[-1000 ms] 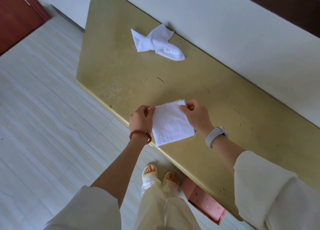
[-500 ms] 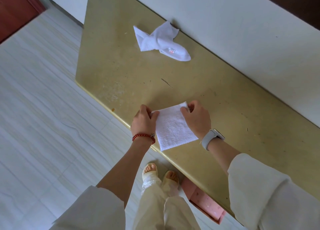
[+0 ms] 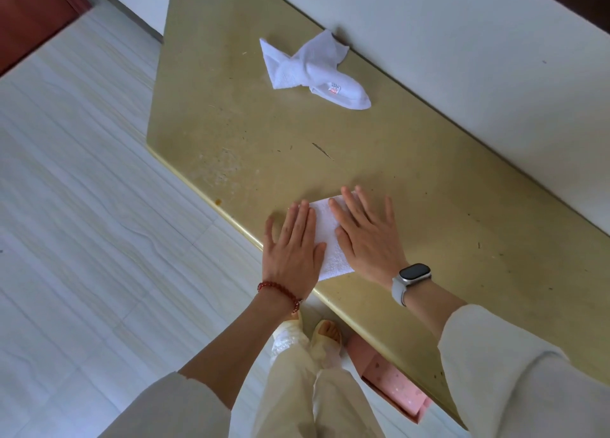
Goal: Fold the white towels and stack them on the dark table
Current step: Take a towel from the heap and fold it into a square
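A small folded white towel (image 3: 328, 239) lies flat near the front edge of the olive-yellow table (image 3: 412, 180). My left hand (image 3: 293, 249) presses flat on its left side, fingers straight and spread. My right hand (image 3: 364, 236) presses flat on its right side, fingers also straight. Only the strip between the two hands and the near corner of the towel show. A second white towel (image 3: 313, 69) lies crumpled and unfolded at the back of the table by the wall, a small label on it.
A white wall (image 3: 462, 57) runs along the table's far edge. Pale tiled floor (image 3: 82, 206) lies to the left, with a dark red door (image 3: 29, 15) at the top left. A pink box (image 3: 392, 381) sits on the floor under the table by my feet.
Both hands let go of the towel's far corners and opened, and now lie flat on the folded towel, pressing it down on the table.
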Tool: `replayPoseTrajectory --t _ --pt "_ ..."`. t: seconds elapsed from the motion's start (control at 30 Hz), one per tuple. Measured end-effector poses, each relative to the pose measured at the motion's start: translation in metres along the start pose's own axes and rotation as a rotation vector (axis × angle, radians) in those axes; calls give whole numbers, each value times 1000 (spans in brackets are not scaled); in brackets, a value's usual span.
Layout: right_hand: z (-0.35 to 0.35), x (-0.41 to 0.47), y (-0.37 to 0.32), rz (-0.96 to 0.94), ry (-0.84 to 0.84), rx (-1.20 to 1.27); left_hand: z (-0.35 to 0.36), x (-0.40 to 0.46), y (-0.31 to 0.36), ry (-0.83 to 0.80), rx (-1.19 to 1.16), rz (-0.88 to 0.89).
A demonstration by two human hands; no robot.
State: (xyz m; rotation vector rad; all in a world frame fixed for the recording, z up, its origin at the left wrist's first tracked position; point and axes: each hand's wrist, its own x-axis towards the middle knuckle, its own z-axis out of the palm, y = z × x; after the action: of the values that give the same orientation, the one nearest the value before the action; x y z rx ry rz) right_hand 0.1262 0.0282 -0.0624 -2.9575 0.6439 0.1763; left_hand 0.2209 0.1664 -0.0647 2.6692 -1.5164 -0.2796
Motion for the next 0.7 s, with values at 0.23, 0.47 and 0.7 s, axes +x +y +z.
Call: replayPoseTrajectory --t 0.23,0.47,0.7 --pt "4 0 -1 12 -14 79 5 -2 -5 -69 32 -14" --pt "-21 -12 -4 547 265 491 3 -2 -2 -78 9 -26" --pt "-25 2 -12 772 9 432 2 -3 -1 -92 29 -28"
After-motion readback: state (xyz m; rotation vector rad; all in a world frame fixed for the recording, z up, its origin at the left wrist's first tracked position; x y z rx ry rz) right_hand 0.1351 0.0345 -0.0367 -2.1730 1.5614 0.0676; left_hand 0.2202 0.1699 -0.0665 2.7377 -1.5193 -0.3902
